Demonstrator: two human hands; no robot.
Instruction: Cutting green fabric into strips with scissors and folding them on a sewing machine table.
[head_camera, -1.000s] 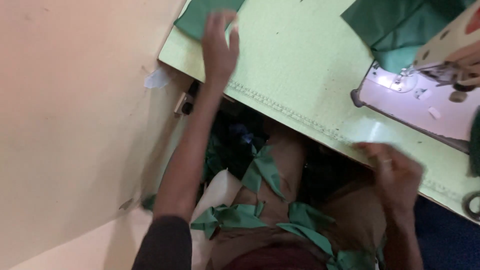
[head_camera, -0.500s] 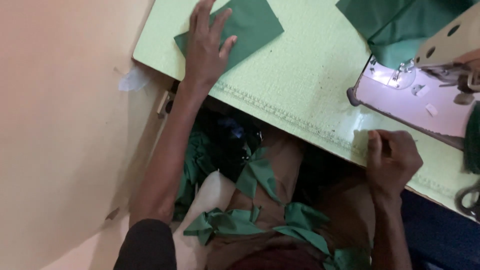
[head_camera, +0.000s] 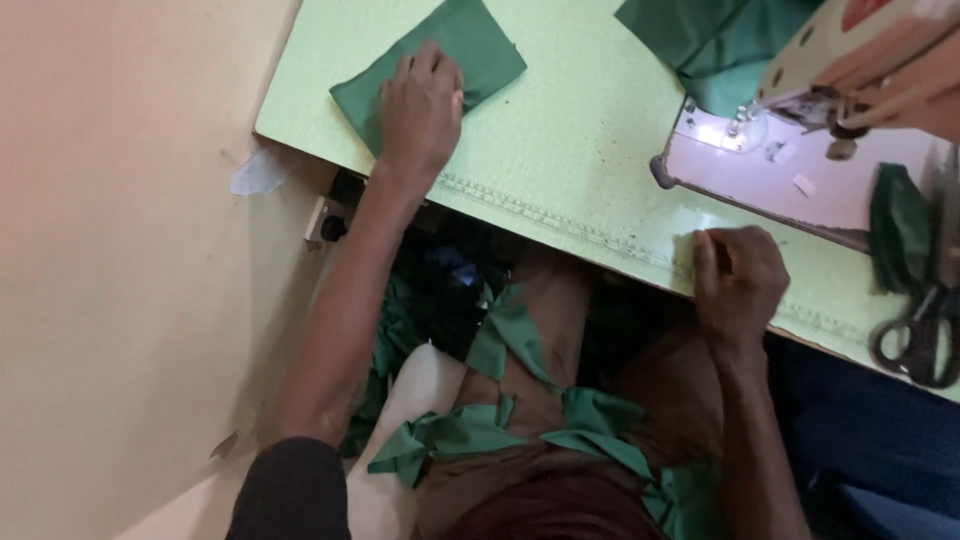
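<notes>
Left hand (head_camera: 420, 105) spread flat, palm down, on a folded green fabric piece (head_camera: 440, 60) near the far-left corner of the pale green bench (head_camera: 560, 150). Not yet carried to the sewing machine (head_camera: 800, 150). Right hand (head_camera: 738, 280) curled loosely at the bench's near edge, apparently empty. Green scraps (head_camera: 520, 430) across the lap; scissors (head_camera: 915, 340) at right, untouched.

dark green cloth (head_camera: 470, 55), pale green table (head_camera: 580, 150)

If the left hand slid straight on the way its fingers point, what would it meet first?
The left hand already lies on the folded green cloth piece. Going on, it would cross that cloth, then bare green table toward the frame's top edge, as far as visible.
</notes>
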